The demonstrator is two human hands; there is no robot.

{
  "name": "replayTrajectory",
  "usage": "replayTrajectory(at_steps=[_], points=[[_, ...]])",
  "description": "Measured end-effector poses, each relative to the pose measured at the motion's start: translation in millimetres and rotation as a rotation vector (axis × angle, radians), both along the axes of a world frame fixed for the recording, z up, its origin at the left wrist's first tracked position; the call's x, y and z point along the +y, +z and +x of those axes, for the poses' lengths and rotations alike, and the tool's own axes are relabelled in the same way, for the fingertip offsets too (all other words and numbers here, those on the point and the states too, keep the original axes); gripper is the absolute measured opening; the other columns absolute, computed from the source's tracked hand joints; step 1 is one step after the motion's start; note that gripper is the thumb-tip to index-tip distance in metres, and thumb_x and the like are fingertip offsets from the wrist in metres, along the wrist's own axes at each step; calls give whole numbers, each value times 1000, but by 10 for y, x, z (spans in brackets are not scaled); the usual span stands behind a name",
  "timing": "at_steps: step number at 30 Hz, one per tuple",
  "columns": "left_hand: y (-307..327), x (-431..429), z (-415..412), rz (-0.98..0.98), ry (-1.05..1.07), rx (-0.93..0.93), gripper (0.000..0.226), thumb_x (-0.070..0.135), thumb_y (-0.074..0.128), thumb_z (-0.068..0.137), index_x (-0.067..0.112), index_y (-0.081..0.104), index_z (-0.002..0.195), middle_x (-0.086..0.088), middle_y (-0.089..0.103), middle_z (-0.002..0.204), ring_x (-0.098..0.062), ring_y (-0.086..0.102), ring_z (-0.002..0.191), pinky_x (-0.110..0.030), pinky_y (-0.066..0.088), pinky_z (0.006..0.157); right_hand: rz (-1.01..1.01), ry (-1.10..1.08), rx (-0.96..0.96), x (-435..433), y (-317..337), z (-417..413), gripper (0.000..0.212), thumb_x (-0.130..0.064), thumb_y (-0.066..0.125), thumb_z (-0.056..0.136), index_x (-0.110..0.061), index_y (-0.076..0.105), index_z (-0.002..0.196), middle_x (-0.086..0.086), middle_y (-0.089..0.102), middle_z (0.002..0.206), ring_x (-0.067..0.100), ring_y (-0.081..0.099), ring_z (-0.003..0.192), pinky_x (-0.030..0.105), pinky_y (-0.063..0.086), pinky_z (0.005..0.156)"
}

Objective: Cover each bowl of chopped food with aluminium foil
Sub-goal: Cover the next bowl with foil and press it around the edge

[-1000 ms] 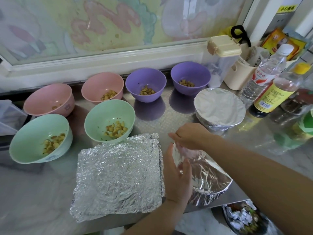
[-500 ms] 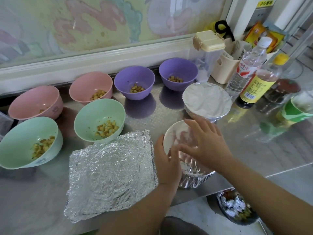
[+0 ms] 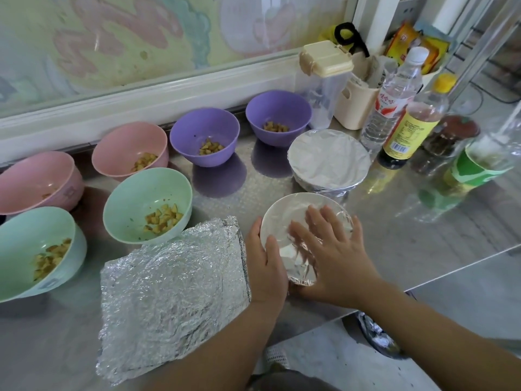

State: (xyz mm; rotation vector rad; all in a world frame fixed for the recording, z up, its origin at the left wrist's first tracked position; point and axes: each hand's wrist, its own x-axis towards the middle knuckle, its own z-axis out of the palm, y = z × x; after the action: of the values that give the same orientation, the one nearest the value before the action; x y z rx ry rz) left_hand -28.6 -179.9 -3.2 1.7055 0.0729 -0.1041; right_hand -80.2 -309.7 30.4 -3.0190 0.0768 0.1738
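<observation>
A foil-covered bowl (image 3: 284,213) stands near the counter's front edge. My right hand (image 3: 329,249) lies flat on its foil top with fingers spread. My left hand (image 3: 263,263) cups the bowl's left side, thumb over the rim. A second foil-covered bowl (image 3: 328,159) stands just behind it. A stack of crinkled foil sheets (image 3: 172,294) lies left of my left hand. Open bowls of chopped food stand further left and behind: two green (image 3: 146,204) (image 3: 36,249), two pink (image 3: 129,149) (image 3: 36,182), two purple (image 3: 204,136) (image 3: 277,117).
Bottles stand at the right: a clear one (image 3: 394,103), a yellow-labelled one (image 3: 408,128) and a green-labelled one (image 3: 476,162). A lidded clear container (image 3: 324,80) and a cream holder (image 3: 355,108) sit by the window sill. A bin with foil scraps (image 3: 375,334) is below the steel counter's edge (image 3: 451,277).
My right hand went from pinching the foil at the bowl's far rim to lying flat on its top. My left hand stayed at the bowl's left side. The view shifted right.
</observation>
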Motion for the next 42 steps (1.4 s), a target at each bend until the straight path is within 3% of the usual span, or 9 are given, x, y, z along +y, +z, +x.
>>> replayTrajectory(at_steps=[9, 12, 16, 19, 22, 27, 30, 36, 42], points=[[-17, -26, 106, -45, 9, 52, 53, 40, 38, 93, 23, 52, 141, 8, 55, 139, -9, 52, 128, -39, 41, 111, -34, -98, 102, 115, 21, 36, 111, -92, 40, 67, -31, 24, 159, 13, 16, 168, 41, 12, 154, 78, 15, 108], [9, 26, 301, -36, 17, 43, 50, 41, 37, 93, 24, 61, 133, 11, 63, 132, -8, 57, 122, -41, 45, 108, 5, -203, 123, 258, 54, 129, 119, -93, 35, 65, -33, -4, 160, 11, -12, 169, 40, -13, 154, 78, 4, 110], [120, 137, 575, -13, 70, 12, 42, 36, 37, 100, 21, 66, 126, 10, 68, 125, -4, 60, 118, -39, 46, 107, 204, -288, 242, 297, 244, 209, 139, -95, 55, 57, -39, -26, 154, 3, -36, 162, 35, -32, 149, 75, -1, 114], [222, 212, 579, 7, 121, 4, 37, 25, 36, 107, 21, 61, 133, 10, 62, 133, -2, 54, 124, -26, 39, 110, 267, -335, 184, 80, 447, 319, 128, -96, 51, 63, -39, -15, 158, -1, -27, 166, 30, -23, 153, 68, 2, 118], [241, 169, 332, -8, 93, 36, 41, 26, 35, 108, 23, 48, 147, 16, 47, 147, 3, 40, 135, -16, 30, 109, 224, -210, -41, -103, 393, 513, 109, -94, 35, 73, -35, 8, 161, 0, -4, 170, 26, -4, 156, 54, 8, 123], [61, -71, 12, -158, 154, 166, 51, 38, 38, 101, 34, 36, 152, 6, 42, 154, -14, 43, 140, -44, 38, 115, 163, -9, -85, -269, 48, 683, 91, -81, 22, 83, -30, 30, 158, -5, 23, 167, 19, 10, 156, 43, 10, 125], [51, -198, -8, -194, 228, 202, 47, 34, 37, 103, 36, 38, 149, 1, 48, 150, -20, 49, 135, -46, 42, 111, 202, -12, -121, -266, -42, 678, 86, -76, 28, 86, -25, 40, 154, -2, 36, 162, 21, 22, 153, 42, 13, 125], [154, -256, 98, -199, 314, 221, 39, 20, 34, 108, 25, 48, 145, 3, 52, 145, -15, 52, 129, -36, 45, 108, 247, -15, -128, -169, -68, 656, 84, -74, 30, 85, -23, 44, 151, 2, 35, 162, 23, 24, 153, 40, 12, 125], [114, -117, 291, -124, 249, 186, 36, 18, 35, 107, 25, 59, 134, -1, 64, 129, -20, 61, 118, -44, 48, 104, 133, 60, -22, -191, 90, 1034, 94, -78, 8, 79, -31, 27, 159, 3, 22, 168, 23, 12, 156, 43, 6, 126]])
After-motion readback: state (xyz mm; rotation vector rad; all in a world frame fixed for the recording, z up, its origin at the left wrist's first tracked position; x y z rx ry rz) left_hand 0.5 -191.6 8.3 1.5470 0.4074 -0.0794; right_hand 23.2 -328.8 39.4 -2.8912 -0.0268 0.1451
